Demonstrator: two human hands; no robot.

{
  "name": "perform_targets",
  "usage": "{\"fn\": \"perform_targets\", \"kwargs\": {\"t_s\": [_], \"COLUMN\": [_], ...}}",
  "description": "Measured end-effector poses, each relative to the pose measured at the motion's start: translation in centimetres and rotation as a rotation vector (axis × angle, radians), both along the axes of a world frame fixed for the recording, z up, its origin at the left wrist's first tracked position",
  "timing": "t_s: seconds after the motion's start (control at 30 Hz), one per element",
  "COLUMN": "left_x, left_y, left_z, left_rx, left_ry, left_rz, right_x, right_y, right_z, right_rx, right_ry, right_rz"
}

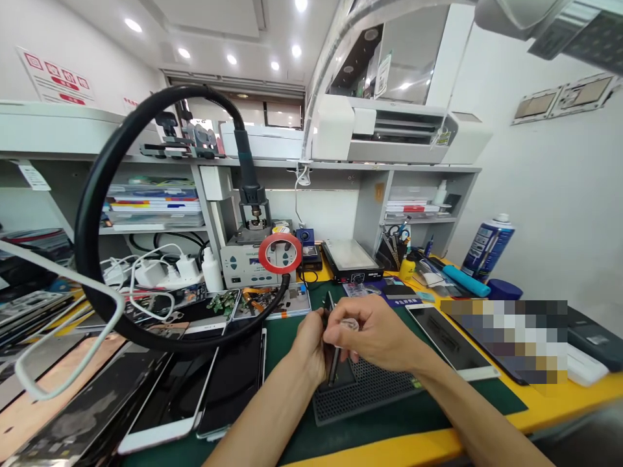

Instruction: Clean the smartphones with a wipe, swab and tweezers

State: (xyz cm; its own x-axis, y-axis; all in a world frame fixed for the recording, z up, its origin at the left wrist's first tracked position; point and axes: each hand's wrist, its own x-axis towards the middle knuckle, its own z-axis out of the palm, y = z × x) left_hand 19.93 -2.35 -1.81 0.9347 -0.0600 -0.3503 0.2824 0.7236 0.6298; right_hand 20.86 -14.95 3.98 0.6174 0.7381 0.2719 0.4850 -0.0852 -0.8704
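Both hands meet over a black perforated mat on the green bench cover. My left hand is closed round a thin dark tool whose lower end rests on the mat. My right hand pinches a small pale round object against the top of that tool. What the round object is I cannot make out. A thick black hose loops in front of the camera on the left.
Several phones and screens lie at the left. A white phone lies right of the hands. A hot-air station with a red ring, a heating plate and a blue spray can stand behind.
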Motion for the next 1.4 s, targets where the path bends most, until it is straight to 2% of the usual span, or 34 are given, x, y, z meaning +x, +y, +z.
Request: {"fn": "perform_targets", "kwargs": {"t_s": [0.13, 0.27, 0.4, 0.57, 0.77, 1.0, 1.1, 1.23, 1.3, 1.4], "left_x": [-0.3, -0.7, -1.0, -1.3, -1.1, -0.6, -0.7, -1.1, -1.2, -1.3], "left_y": [-0.6, -1.0, -1.2, -0.9, 0.0, 1.2, 1.0, -0.6, -1.5, -2.3], "left_z": [1.1, 2.0, 2.2, 2.2, 1.7, 1.6, 2.2, 2.5, 2.5, 2.3], "left_rx": [-0.007, 0.001, 0.044, 0.386, 0.607, 1.054, 0.975, 0.697, 0.658, 0.690], "left_ry": [0.008, 0.006, -0.004, -0.135, -0.149, -0.342, -0.409, -0.593, -0.659, -0.633], "left_rz": [0.014, -0.044, -0.063, -0.027, -0.029, 0.198, 0.185, 0.174, 0.167, 0.203], "right_x": [0.1, 0.4, 1.2, 1.8, 2.6, 3.5, 3.5, 3.4, 3.2, 2.7], "right_y": [0.6, 0.5, -0.1, -0.7, -0.7, -0.7, -0.5, 0.1, 0.5, 1.1], "right_z": [-0.5, 0.1, 1.0, 1.2, 0.9, 0.3, 0.2, 0.2, 0.1, -0.1], "right_rx": [0.054, 0.159, 0.246, 0.256, 0.237, 0.138, 0.131, 0.187, 0.213, 0.251], "right_ry": [-0.265, -0.136, -0.030, 0.022, 0.108, 0.314, 0.348, 0.358, 0.350, 0.327], "right_rz": [-0.235, -0.436, -0.594, -0.596, -0.543, -0.460, -0.443, -0.446, -0.460, -0.462]}}
